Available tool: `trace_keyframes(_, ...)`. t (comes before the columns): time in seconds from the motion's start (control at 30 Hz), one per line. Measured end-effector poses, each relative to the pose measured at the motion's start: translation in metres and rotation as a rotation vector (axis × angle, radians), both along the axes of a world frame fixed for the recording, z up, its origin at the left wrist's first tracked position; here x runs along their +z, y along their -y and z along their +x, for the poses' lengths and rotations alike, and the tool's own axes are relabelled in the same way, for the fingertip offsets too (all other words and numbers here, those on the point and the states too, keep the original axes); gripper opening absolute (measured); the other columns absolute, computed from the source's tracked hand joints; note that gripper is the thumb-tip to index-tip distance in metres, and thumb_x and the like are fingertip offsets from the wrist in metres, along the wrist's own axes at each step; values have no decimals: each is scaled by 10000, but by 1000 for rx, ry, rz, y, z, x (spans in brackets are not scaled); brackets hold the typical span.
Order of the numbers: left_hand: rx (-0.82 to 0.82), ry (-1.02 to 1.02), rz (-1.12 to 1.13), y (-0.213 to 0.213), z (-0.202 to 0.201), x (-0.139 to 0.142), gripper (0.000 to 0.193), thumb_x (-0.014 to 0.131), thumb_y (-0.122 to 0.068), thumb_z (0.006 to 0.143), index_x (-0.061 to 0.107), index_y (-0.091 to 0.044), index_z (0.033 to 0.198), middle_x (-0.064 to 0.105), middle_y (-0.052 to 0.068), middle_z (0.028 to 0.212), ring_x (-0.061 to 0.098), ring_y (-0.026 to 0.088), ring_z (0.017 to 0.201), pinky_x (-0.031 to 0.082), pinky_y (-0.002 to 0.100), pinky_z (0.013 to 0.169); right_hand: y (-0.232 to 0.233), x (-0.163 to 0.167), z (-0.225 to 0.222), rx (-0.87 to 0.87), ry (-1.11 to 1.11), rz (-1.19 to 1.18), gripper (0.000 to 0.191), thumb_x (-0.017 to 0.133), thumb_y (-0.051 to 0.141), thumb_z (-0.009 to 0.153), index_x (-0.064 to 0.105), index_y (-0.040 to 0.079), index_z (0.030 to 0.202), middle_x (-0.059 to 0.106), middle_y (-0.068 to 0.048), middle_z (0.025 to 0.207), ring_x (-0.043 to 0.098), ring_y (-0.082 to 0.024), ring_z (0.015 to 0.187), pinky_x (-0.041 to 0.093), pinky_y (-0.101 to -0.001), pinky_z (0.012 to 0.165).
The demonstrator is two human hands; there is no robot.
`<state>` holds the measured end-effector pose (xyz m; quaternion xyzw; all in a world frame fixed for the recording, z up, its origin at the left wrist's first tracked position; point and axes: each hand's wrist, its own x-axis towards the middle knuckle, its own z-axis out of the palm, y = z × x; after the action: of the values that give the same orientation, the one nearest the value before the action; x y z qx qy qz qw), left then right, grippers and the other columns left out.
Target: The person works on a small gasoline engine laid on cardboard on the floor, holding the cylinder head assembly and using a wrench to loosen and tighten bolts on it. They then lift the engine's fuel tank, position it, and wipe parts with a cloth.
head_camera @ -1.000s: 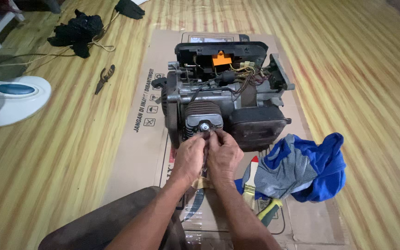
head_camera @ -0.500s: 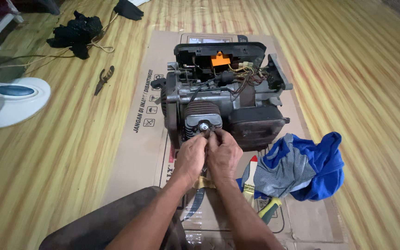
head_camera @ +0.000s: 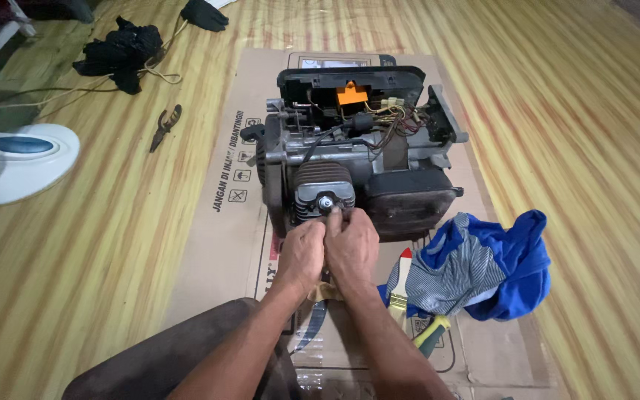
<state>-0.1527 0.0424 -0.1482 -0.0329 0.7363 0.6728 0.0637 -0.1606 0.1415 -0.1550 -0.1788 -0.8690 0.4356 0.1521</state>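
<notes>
A small grey and black engine (head_camera: 357, 159) sits on a flattened cardboard sheet (head_camera: 238, 244). Its finned cylinder head (head_camera: 324, 187) faces me, with a round metal fitting (head_camera: 326, 201) in its middle. My left hand (head_camera: 301, 255) and my right hand (head_camera: 353, 248) are pressed together just below that fitting. The right hand's fingertips pinch at the fitting, and the left hand's fingers curl against the head beside them. What lies between the fingers is hidden.
A blue and grey cloth (head_camera: 479, 267) lies right of my hands, with a red-tipped brush (head_camera: 400, 285) and a yellow-green tool handle (head_camera: 431, 335) beside it. Pliers (head_camera: 166, 126), black cloth (head_camera: 120, 52) and a white fan base (head_camera: 12, 163) lie left on the striped floor.
Both hands stay at the fitting on the cylinder head; the fingers shift only slightly. The engine has not moved.
</notes>
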Motion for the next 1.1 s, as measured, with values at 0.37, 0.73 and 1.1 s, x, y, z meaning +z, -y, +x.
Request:
trace_keyframes(0.37, -4, 48, 63, 5, -3, -24, 345, 451, -222, 975, 671, 12, 847, 580, 37, 641, 522, 133, 559, 427, 336, 519, -1, 1, 2, 4, -18, -47, 404, 511, 379, 983, 625, -7, 1009, 711, -252, 947, 684, -439, 913, 509, -524, 817)
trace_keyframes(0.73, -124, -492, -324, 7, -8, -40, 333, 408, -220, 1022, 661, -18, 942, 613, 5, 837, 579, 76, 705, 469, 262, 631, -4, 0, 1, 40, 93, -12, 506, 424, 411, 1078, 664, -22, 975, 716, -266, 946, 695, -453, 921, 508, -551, 841)
trace_keyframes(1.1, -31, -13, -110, 4, -4, -16, 407, 415, -297, 998, 655, 3, 865, 614, 102, 722, 571, 212, 648, 456, 391, 620, -3, 10, 4, 0, 52, -58, 438, 506, 411, 974, 664, 3, 987, 733, -227, 914, 723, -425, 869, 540, -528, 783)
